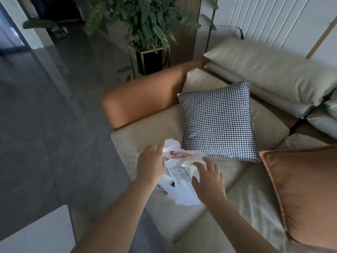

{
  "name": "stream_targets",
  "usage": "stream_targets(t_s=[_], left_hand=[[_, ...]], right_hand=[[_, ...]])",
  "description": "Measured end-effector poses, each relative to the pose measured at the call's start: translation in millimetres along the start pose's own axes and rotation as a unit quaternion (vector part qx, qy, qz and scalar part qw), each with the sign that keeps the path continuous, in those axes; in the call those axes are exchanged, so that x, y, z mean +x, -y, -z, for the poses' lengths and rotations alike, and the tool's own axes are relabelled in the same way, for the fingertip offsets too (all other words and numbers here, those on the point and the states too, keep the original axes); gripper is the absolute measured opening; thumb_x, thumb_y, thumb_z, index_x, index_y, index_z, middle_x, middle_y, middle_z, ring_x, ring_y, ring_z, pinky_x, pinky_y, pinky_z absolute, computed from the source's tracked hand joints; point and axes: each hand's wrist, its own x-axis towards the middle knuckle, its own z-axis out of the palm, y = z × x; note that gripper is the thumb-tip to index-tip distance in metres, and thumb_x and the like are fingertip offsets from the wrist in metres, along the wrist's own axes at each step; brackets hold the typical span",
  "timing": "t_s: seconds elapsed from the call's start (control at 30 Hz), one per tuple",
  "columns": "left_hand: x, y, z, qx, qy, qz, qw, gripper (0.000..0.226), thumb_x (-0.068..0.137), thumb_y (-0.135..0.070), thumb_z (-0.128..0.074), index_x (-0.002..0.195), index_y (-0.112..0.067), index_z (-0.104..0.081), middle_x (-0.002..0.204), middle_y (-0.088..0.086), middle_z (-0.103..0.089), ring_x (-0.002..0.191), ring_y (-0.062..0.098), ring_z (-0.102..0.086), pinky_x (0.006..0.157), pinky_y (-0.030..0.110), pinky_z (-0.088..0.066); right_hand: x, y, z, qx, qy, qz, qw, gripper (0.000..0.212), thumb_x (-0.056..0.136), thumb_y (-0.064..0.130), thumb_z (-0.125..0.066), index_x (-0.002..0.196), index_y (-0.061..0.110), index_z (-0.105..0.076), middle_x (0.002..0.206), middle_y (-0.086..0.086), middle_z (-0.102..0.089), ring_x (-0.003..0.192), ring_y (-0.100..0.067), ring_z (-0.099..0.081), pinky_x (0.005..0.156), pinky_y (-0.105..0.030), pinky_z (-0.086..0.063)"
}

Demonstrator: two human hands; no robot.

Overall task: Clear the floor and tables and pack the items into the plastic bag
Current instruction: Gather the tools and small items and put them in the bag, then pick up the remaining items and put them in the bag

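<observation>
A white plastic bag (180, 190) lies crumpled on the beige sofa seat (138, 141), near its left front corner. Inside its open mouth show a red-capped item and a red-and-white wrapper (177, 155) plus other printed packets. My left hand (150, 164) grips the bag's left edge, fingers curled over the plastic. My right hand (208, 179) hovers over the bag's right side with fingers spread and loosely bent, fingertips at or just above the plastic; contact is unclear.
A houndstooth cushion (218, 121) lies right behind the bag and an orange cushion (306, 194) at the right. The orange armrest (142, 101) bounds the seat's left. A potted plant (145, 24) stands behind. Grey tiled floor (45, 125) stretches left; a white table corner (40, 232) sits at the lower left.
</observation>
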Motion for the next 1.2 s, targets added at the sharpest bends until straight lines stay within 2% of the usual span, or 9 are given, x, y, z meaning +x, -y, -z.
stream_targets(t_s=[0.1,0.17,0.23,0.37,0.47,0.7,0.83,0.93,1.2], left_hand=[[-16,1,-6,-0.035,-0.021,0.03,0.999,0.064,0.091,-0.019,-0.055,0.148,-0.021,-0.025,0.145,0.004,-0.037,0.13,0.023,-0.042,0.102,0.034,-0.044],[-33,3,-8,-0.039,-0.018,0.06,0.997,0.07,0.091,-0.024,-0.058,0.15,-0.021,-0.02,0.15,0.003,-0.034,0.133,0.022,-0.041,0.106,0.034,-0.043],[-55,8,-9,-0.016,0.017,0.101,0.995,0.066,0.094,-0.026,-0.053,0.15,-0.021,-0.019,0.152,0.002,-0.031,0.136,0.021,-0.038,0.11,0.033,-0.037],[-109,24,-10,0.062,0.107,0.162,0.979,0.054,0.095,-0.027,-0.043,0.147,-0.022,-0.026,0.146,0.001,-0.039,0.136,0.021,-0.035,0.113,0.037,-0.028],[-148,36,-8,0.066,0.146,0.204,0.966,0.052,0.098,-0.028,-0.04,0.147,-0.019,-0.027,0.148,0.004,-0.037,0.139,0.022,-0.03,0.117,0.039,-0.021],[-237,71,-8,0.051,0.163,0.321,0.932,0.055,0.096,-0.027,-0.043,0.147,-0.019,-0.025,0.147,0.006,-0.036,0.139,0.025,-0.03,0.116,0.045,-0.018],[-298,89,-7,0.04,0.175,0.405,0.896,0.058,0.096,-0.029,-0.045,0.148,-0.019,-0.023,0.15,0.006,-0.036,0.141,0.023,-0.03,0.119,0.049,-0.01],[-348,104,-9,0.004,0.174,0.477,0.862,0.06,0.093,-0.026,-0.05,0.147,-0.02,-0.024,0.148,0.004,-0.038,0.141,0.022,-0.031,0.119,0.048,-0.005],[-492,111,-14,-0.068,0.162,0.606,0.776,0.049,0.1,-0.034,-0.037,0.145,-0.019,-0.028,0.146,0.003,-0.04,0.139,0.023,-0.033,0.12,0.046,-0.006]], right_hand=[[3,4,-7,-0.073,-0.01,0.096,0.993,0.051,0.053,0.019,-0.084,0.102,0.018,-0.067,0.122,-0.011,-0.064,0.117,-0.032,-0.059,0.093,-0.054,-0.046],[1,10,-12,-0.091,-0.006,0.167,0.982,0.054,0.05,0.02,-0.085,0.1,0.018,-0.065,0.115,-0.009,-0.067,0.113,-0.032,-0.062,0.092,-0.058,-0.045],[-7,18,-20,-0.09,0.008,0.231,0.969,0.057,0.051,0.024,-0.084,0.103,0.019,-0.062,0.111,-0.005,-0.069,0.111,-0.031,-0.063,0.091,-0.058,-0.046],[-31,36,-40,-0.086,0.067,0.317,0.942,0.058,0.05,0.03,-0.084,0.104,0.022,-0.064,0.106,0.002,-0.069,0.108,-0.024,-0.065,0.089,-0.05,-0.051],[-48,52,-56,-0.085,0.108,0.368,0.92,0.061,0.045,0.032,-0.084,0.102,0.021,-0.066,0.102,0.003,-0.07,0.102,-0.022,-0.068,0.086,-0.045,-0.054],[-104,106,-96,-0.074,0.179,0.488,0.851,0.061,0.04,0.037,-0.086,0.095,0.018,-0.065,0.086,0.001,-0.068,0.08,-0.021,-0.068,0.069,-0.033,-0.056],[-148,144,-110,-0.074,0.205,0.547,0.808,0.061,0.037,0.039,-0.088,0.092,0.019,-0.068,0.081,0.002,-0.068,0.072,-0.02,-0.067,0.064,-0.029,-0.056],[-186,169,-123,-0.082,0.222,0.595,0.768,0.059,0.04,0.038,-0.088,0.093,0.018,-0.07,0.081,0.001,-0.07,0.073,-0.019,-0.069,0.066,-0.03,-0.057],[-310,208,-150,-0.105,0.278,0.703,0.647,0.053,0.042,0.035,-0.087,0.087,0.021,-0.063,0.074,0.006,-0.064,0.064,-0.016,-0.066,0.055,-0.031,-0.053]])
